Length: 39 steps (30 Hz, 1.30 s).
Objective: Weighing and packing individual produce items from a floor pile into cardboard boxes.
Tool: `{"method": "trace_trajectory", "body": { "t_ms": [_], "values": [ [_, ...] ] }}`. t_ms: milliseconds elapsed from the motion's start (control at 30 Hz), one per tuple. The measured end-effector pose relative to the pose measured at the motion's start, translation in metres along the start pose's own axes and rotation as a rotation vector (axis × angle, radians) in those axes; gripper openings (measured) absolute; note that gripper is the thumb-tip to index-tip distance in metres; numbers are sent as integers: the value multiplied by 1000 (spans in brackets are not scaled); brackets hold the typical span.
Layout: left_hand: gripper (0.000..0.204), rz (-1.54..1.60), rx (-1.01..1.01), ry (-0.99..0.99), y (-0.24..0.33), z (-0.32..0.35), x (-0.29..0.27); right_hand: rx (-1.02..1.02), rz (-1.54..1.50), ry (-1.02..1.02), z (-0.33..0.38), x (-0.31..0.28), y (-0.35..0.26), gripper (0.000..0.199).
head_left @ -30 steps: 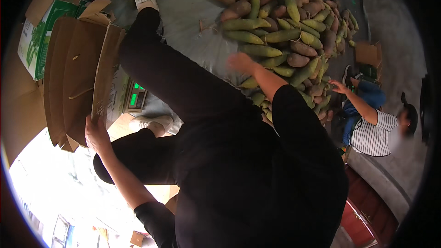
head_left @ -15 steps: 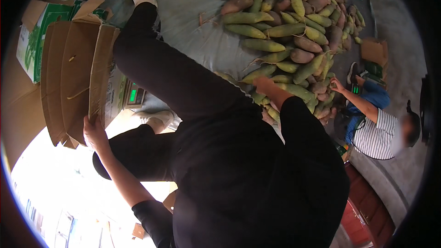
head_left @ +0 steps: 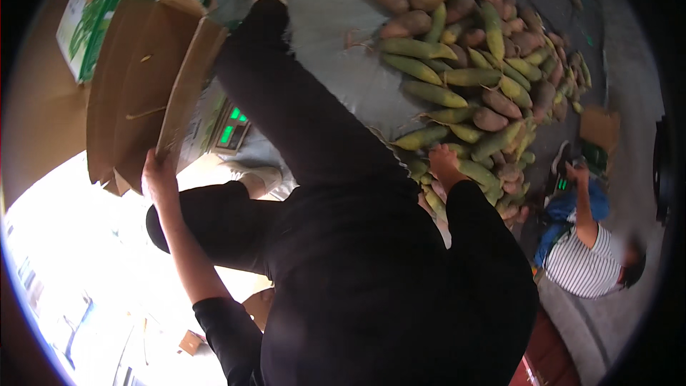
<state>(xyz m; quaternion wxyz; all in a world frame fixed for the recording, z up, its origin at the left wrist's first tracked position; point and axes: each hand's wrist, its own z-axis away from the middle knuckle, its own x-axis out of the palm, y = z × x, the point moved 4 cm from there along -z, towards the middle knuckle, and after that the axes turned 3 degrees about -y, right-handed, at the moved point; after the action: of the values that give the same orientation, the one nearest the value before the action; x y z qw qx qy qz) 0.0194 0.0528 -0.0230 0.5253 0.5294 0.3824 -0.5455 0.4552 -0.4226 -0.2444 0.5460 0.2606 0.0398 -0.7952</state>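
Cardboard box (head_left: 158, 61), open, at left; rim gripped by fingers of left hand (head_left: 160, 177). Vegetables (head_left: 471, 76), green and reddish, heaped on grey sheet (head_left: 325, 32) at right. Right hand (head_left: 444, 161) at heap's near edge, fingers curled; grip cannot be told. Advisable: rim steady, crowded neighbours undisturbed.

The left hand (head_left: 161, 177) grips the near edge of an open cardboard box (head_left: 118, 100), tilted on the left. Just right of it, a scale (head_left: 230, 133) shows a lit green display, and a green-and-white box (head_left: 86, 25) stands at far left. The right hand (head_left: 444, 161) is at the near edge of a heap of green and reddish radishes (head_left: 471, 77) on a grey sheet (head_left: 321, 39); whether it grips one is unclear. A person in a striped shirt (head_left: 582, 263) is at right, beyond the heap.
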Motion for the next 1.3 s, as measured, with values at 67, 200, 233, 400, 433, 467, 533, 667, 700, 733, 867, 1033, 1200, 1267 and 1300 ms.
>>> {"method": "trace_trajectory", "body": {
  "t_ms": [67,200,233,400,433,467,533,667,700,733,867,1033,1200,1267,1300],
  "values": [
    [37,-18,-26,-13,7,0,-2,18,-20,13,-2,8,6,34],
    [29,-43,-44,-6,20,8,-12,45,-3,-64,6,8,11,33],
    [26,-44,-38,8,18,7,-11,60,-4,-110,4,14,17,34],
    [30,-34,-52,-26,15,6,-10,14,101,-45,3,21,29,31],
    [30,-48,-58,-46,16,5,-10,34,90,-111,1,17,29,30],
    [30,-62,-63,-67,15,5,-10,27,104,-92,1,11,27,30],
    [24,-51,-43,15,14,8,-13,79,-24,-42,4,-8,25,30],
    [21,-26,-49,25,17,9,-18,14,-17,26,-1,-43,20,33],
    [20,-24,-22,41,17,8,-18,-2,-26,161,0,-53,20,33],
    [20,-13,-31,51,16,8,-18,-1,-14,174,-4,-62,21,33],
    [17,-30,-29,38,8,12,-14,-149,-445,436,8,-151,-2,39],
    [16,-11,17,60,12,12,-14,-583,-686,1014,53,-292,-46,52],
    [15,-36,33,70,10,12,-13,-901,-781,1307,138,-431,-107,53],
    [15,-51,31,77,9,12,-14,-1055,-777,1431,176,-471,-134,56],
    [14,-48,28,83,10,12,-15,-1115,-738,1507,195,-486,-147,57]
  ]
}}
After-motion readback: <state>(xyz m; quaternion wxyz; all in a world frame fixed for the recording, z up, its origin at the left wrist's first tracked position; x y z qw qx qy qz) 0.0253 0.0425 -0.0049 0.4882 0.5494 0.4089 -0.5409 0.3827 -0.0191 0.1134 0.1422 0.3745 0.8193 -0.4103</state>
